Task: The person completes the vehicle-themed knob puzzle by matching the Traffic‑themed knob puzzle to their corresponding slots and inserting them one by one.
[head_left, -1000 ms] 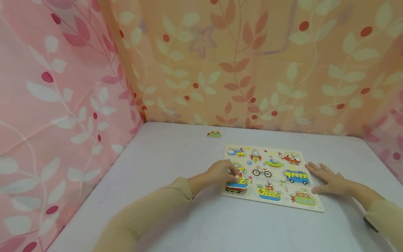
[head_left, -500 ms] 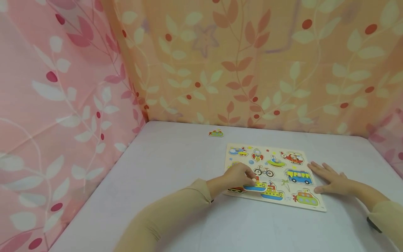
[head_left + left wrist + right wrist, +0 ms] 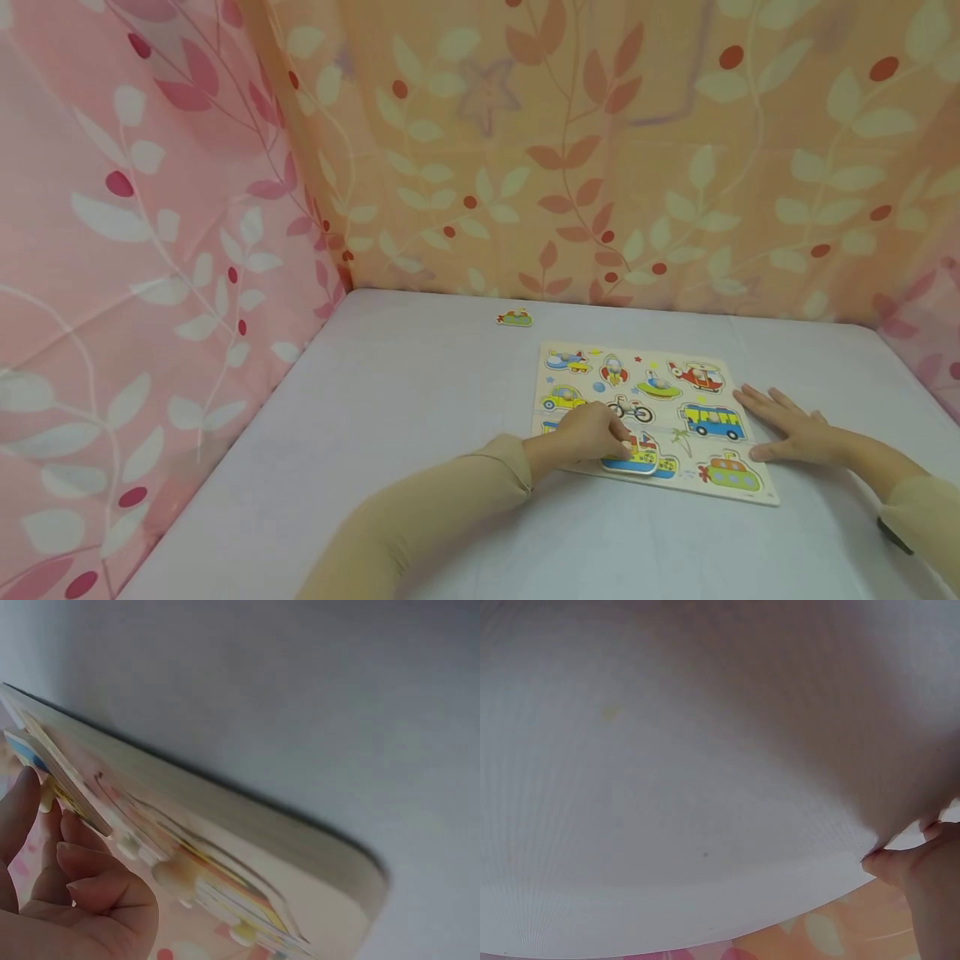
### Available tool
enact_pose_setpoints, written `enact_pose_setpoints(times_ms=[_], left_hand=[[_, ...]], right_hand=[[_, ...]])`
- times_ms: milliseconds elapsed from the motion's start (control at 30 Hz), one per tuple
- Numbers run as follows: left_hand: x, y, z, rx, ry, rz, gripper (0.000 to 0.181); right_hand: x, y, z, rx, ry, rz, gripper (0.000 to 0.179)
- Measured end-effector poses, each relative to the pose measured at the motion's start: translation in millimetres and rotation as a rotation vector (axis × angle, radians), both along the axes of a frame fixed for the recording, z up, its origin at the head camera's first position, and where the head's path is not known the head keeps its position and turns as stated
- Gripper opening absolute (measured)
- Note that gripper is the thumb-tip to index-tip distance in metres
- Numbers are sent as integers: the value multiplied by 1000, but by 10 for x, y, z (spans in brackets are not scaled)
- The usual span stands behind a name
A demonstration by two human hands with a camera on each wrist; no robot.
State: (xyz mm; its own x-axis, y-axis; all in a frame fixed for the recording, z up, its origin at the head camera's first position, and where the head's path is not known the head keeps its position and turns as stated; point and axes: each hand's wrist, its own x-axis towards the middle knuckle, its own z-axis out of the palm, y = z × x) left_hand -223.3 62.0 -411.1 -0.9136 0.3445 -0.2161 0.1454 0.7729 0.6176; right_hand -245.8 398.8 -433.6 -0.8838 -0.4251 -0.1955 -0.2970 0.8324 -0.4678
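Between thumb and fingers, my left hand [image 3: 588, 433] pinches the small knob of a ship puzzle piece [image 3: 632, 457]. The piece lies close over the printed ship on the wooden puzzle board [image 3: 742, 492], slightly left of that picture, which still shows at its right. In the left wrist view the ship piece [image 3: 60, 780] sits a little above the board's face, with the fingertips at its knob. My right hand [image 3: 795, 435] rests with spread fingers on the table at the board's right edge. Its thumb and a fingertip show in the right wrist view.
A submarine piece [image 3: 515, 317] lies on the table behind the board. Knobbed pieces such as a bus [image 3: 712, 422], a helicopter [image 3: 697, 377] and a car [image 3: 561, 397] sit in the board. Floral curtains [image 3: 480, 150] rise behind and to the left of the white table [image 3: 420, 375].
My left hand has carried the ship piece rightward from over the train at the board's lower left to the printed ship. The right hand has stayed by the board's edge.
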Motion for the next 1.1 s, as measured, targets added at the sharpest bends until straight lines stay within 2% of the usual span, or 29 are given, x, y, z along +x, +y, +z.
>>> enact_pose_setpoints(times_ms=[100, 267, 700, 1000, 1100], left_hand=[[9, 79, -14, -58, 33, -19, 10], [-4, 173, -17, -98, 49, -24, 10], [-42, 305, -57, -128, 46, -36, 8], [-4, 425, -20, -203, 27, 38, 10], [16, 422, 10, -214, 20, 42, 11]], right_hand=[[4, 18, -16, 0, 4, -2, 95], [4, 48, -55, -21, 22, 4, 96], [-12, -5, -11, -12, -13, -4, 95], [-12, 19, -29, -18, -14, 0, 96], [-11, 23, -46, -19, -5, 3, 95]])
